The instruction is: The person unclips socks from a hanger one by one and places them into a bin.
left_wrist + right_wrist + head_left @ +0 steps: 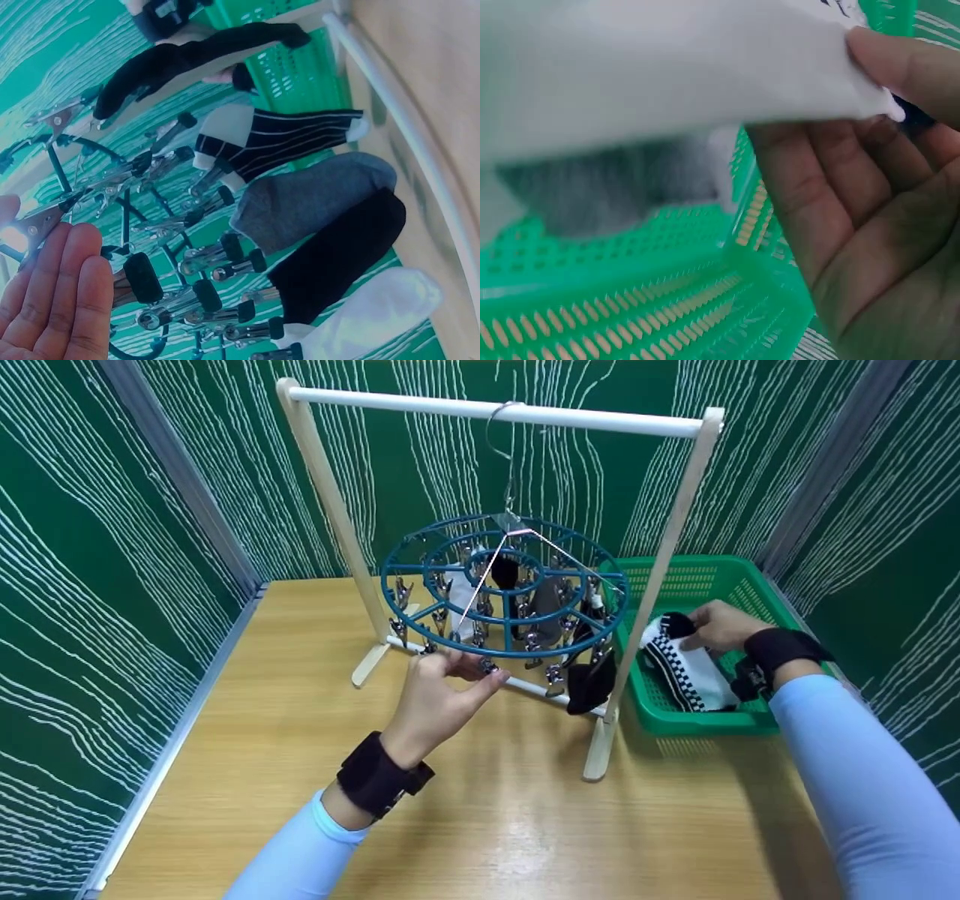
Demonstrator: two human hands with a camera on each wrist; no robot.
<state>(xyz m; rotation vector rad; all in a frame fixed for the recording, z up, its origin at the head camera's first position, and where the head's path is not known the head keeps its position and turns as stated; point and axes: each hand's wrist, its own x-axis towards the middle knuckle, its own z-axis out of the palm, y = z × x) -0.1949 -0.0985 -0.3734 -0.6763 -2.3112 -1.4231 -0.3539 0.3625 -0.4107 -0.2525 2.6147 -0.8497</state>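
A round teal clip hanger [508, 652] hangs by a metal hook from a white rail. At its near rim my left hand [439, 701] pinches a metal clip [37, 227] between thumb and fingers. Over the green basket [679, 725], my right hand [724, 626] grips a white sock with a black checkered band [694, 671] by one end. That sock stretches across the right wrist view, partly blurred. Several socks hang from other clips: a striped sock [289, 139], a grey sock [315, 199], a black sock [341, 259] and a white sock [382, 315].
A wooden stand carries the white rail [450, 405]; its right post [675, 532] rises between the hanger and the basket. The stand's feet rest on the wood-grain table [300, 660]. Green patterned walls [60, 547] enclose the back and sides.
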